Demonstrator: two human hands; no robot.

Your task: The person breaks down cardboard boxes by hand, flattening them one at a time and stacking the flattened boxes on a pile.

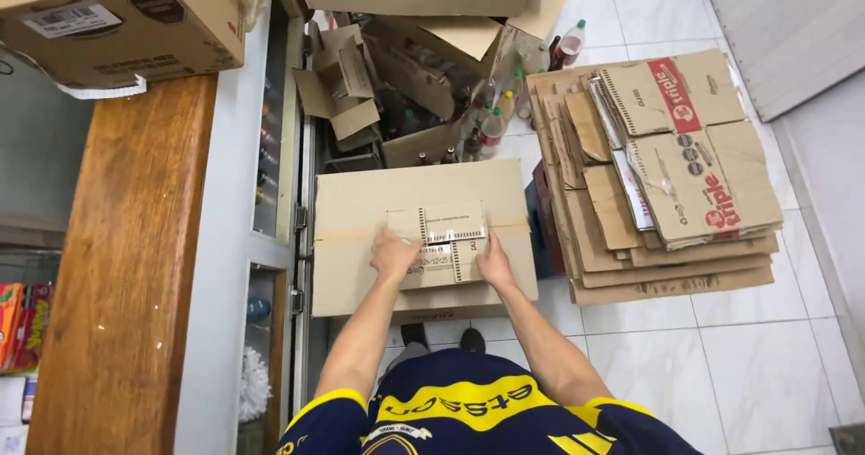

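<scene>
We stand over a closed box (360, 239) that sits at about knee level in front of us, between the grey cabinet (234, 239) on our left and a stack of flattened cartons (667, 194) on the tiled floor (721, 356) to our right. Its top flaps are shut and taped along the middle seam, with a white label (441, 223) stuck across that seam.

Our left hand (393, 255) lies on the top with fingers spread at the label's left edge; our right hand (495, 264) lies at the label's lower right. Both press flat on the cardboard with loose fingers; neither grasps anything, though we cannot tell whether a fingertip is picking at the label or tape.

We judge the box to be stiff at its edges and corners but springy across the middle of the top, where only tape holds the flaps. The top shows no sag under our palms, so it may be well filled and fairly heavy; bottles (491, 122) stand in the open cartons (423, 68) beyond it, so the contents may be fragile. Plain cardboard gives dry hands fair grip. For lifting, we judge that the best hold is low on the two short sides, fingers under the bottom edges, not the taped top.
</scene>
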